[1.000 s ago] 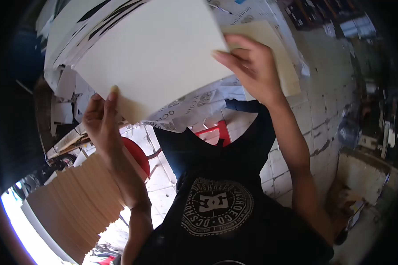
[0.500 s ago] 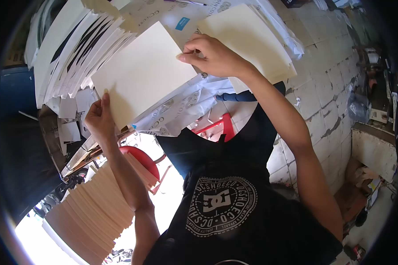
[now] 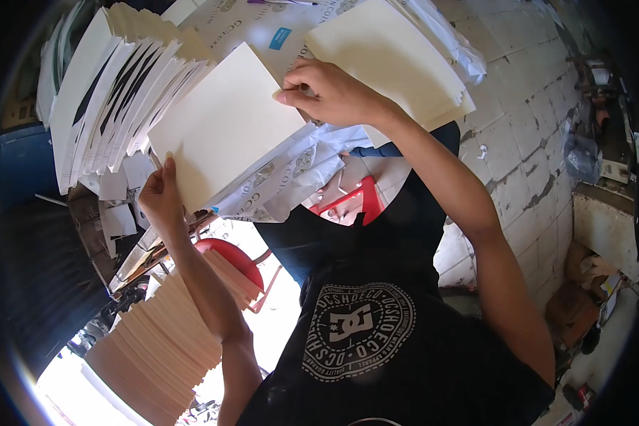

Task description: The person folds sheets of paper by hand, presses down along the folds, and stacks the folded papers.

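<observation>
A blank cream sheet of paper or card [image 3: 224, 128] lies tilted in front of me, on top of white printed wrapping [image 3: 224, 25]. My left hand [image 3: 162, 195] pinches its left edge near the lower corner, thumb on the upper face. At the opposite edge, my right hand [image 3: 330, 92] is closed with thumb and fingertips together on the sheet. Whether several sheets lie under the top one I cannot tell. Just beyond my right hand sits a stack of cream sheets [image 3: 390, 64], partly covered by my forearm.
A tall row of folded or bound paper bundles [image 3: 113, 92] stands at the upper left. Below left is another large paper stack [image 3: 156, 348] beside a red stool [image 3: 231, 259]. A small blue label [image 3: 280, 38] shows on the wrapping. Tiled floor [image 3: 511, 142] lies to the right.
Both hands stay on the sheet's edges. My right hand has shifted slightly left along with the sheet's right side; the whole view has tilted a little.
</observation>
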A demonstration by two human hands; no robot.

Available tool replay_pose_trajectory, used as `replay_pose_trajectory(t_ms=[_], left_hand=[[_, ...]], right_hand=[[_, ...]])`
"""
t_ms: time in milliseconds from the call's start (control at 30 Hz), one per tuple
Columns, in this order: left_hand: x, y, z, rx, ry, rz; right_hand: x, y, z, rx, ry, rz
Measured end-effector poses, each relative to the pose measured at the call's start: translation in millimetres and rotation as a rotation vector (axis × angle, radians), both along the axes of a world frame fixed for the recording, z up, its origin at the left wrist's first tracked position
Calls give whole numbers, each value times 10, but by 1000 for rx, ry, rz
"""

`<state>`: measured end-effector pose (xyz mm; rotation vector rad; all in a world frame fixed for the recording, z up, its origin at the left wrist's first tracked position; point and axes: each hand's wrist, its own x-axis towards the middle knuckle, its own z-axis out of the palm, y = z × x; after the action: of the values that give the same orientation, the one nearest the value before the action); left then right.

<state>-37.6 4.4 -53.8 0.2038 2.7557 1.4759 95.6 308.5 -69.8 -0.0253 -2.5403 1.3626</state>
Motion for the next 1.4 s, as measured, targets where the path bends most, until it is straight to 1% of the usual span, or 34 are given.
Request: replay_pose_trajectory(t_ms=[133,333,633,733,833,900,1133,1233,1333,1400], left_hand=[[-12,10,30,27,-26,-7],[-76,-5,-46,19,-34,-11],[-84,-9,-48,28,-49,-17],[-73,8,-36,13,-53,-9],[-80,10,-32,3,-59,-7],[-94,-6,-56,28,-67,-14],[-81,17,-46,-17,-54,4],[-97,-5,-60,-38,-46,-9],[-79,1,-53,-69,-20,-17],[-48,27,-20,-56,-19,-17]], right_hand=[[6,4,14,25,39,-30],[0,31,-36,25,-45,11],[23,20,-71,37,-54,-11],[15,-4,-142,38,101,-44],[11,-13,-170,45,139,-57],[14,-19,-175,59,134,-66],[32,-5,-187,96,137,-70],[78,-18,-147,50,81,-82],[171,1,-41,-104,-20,-104],[295,-82,25,-4,158,-166]])
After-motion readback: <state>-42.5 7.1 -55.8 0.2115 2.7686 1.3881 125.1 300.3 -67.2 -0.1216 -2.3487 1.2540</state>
